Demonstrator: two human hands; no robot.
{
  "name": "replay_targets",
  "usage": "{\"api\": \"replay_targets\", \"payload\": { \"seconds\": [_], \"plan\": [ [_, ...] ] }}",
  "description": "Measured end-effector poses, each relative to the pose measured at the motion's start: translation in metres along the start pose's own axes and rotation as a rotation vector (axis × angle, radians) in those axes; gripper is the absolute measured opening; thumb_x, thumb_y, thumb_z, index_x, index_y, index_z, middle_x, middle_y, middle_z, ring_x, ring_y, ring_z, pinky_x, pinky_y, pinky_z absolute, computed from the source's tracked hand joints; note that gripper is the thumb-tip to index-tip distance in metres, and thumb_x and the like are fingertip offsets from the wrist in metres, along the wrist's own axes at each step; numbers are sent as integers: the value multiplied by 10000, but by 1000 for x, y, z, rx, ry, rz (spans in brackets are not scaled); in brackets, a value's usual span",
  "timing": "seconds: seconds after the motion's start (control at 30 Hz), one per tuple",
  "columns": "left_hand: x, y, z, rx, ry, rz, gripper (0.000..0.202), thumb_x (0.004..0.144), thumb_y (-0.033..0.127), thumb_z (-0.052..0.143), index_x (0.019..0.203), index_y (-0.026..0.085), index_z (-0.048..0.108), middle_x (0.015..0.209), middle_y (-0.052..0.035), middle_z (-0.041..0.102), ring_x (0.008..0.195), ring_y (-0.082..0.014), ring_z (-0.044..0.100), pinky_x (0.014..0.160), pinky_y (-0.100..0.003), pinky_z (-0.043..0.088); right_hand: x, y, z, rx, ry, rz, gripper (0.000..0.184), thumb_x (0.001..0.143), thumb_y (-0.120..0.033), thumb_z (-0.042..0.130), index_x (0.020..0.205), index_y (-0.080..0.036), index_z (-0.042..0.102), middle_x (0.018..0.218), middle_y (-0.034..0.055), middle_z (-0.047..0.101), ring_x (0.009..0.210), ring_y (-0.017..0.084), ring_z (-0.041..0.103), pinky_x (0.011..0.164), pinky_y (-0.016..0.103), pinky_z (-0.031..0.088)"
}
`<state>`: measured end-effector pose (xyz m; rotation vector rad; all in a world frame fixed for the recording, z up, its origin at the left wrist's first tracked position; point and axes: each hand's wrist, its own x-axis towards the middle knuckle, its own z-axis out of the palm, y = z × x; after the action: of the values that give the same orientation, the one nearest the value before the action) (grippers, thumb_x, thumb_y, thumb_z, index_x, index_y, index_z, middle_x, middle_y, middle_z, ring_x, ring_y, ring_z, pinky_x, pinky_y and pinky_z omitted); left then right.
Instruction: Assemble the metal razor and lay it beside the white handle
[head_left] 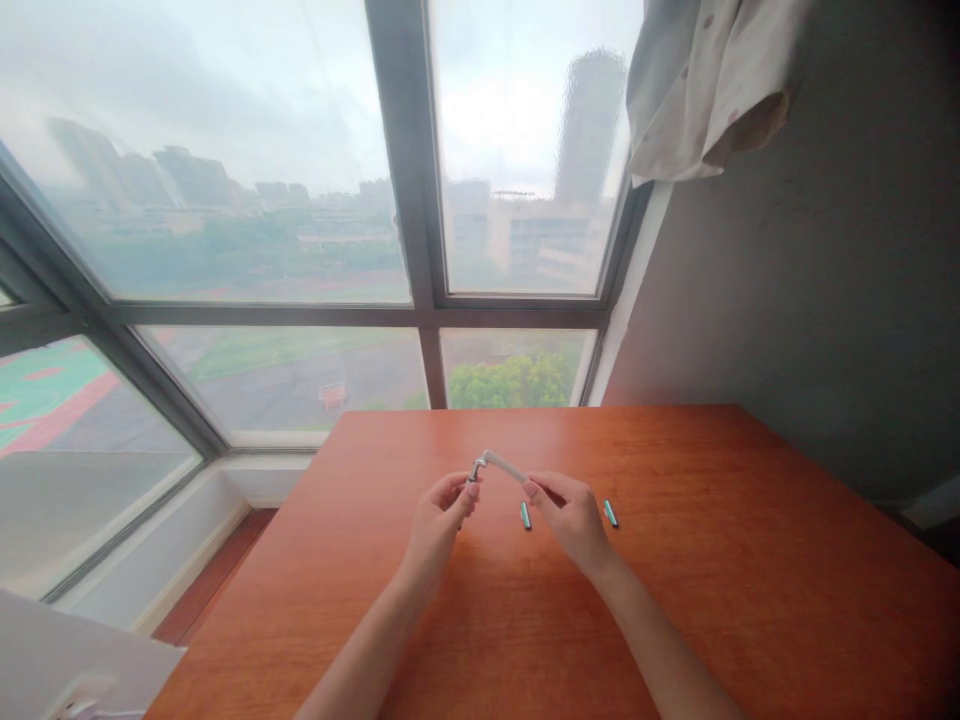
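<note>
White stick (pixel 504 466) — grey tip (bent) — between left hand (pixel 439 515), right hand (pixel 571 515).

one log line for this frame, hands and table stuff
left hand: pinching metal tip of white stick | right hand: gripping its other end | table: teal piece between hands, second teal piece right of right hand

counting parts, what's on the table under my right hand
A teal stick and a second stick lie on the table flanking the right hand; anything beneath the palm is hidden.
</note>
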<state>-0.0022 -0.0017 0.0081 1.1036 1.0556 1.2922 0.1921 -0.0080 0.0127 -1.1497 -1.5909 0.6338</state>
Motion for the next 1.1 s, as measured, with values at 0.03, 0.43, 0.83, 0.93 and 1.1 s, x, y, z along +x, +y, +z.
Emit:
{"api": "replay_targets", "payload": {
  "seconds": [0.03,0.43,0.83,0.93,1.1],
  "plan": [
    [0,1,0,5,2,3,266,729,384,729,882,167,708,658,-7,589,582,-122,464,521,-220,305,0,-1,0,-4,-7,-6,272,876,-355,526,851,-168,722,706,33,668,634,161,586,571,230,428],
    [0,3,0,26,16,21,263,715,382,737,865,168,707,646,7,585,597,-116,457,548,-213,322,-1,1,-1,3,-36,-34,281,892,-353,513,828,-163,710,707,31,640,633,149,555,564,226,401],
    [1,2,-2,63,44,45,297,740,404,708,895,150,711,670,-9,601,623,-127,486,580,-222,366,2,1,-5,-72,-21,-31,278,902,-338,501,842,-165,711,710,36,668,651,161,583,586,230,404],
    [0,3,-2,106,58,70,295,752,405,694,901,152,717,733,-31,649,682,-151,536,630,-236,402,3,3,-8,-84,-3,-35,259,893,-329,515,853,-165,710,716,39,677,652,164,589,584,230,409],
    [2,-1,-4,208,53,168,252,760,373,690,904,168,721,848,-52,693,801,-197,590,704,-257,437,1,1,-9,-106,-32,-72,240,891,-315,521,878,-170,711,747,46,688,647,160,590,563,227,404]
  ]
}}
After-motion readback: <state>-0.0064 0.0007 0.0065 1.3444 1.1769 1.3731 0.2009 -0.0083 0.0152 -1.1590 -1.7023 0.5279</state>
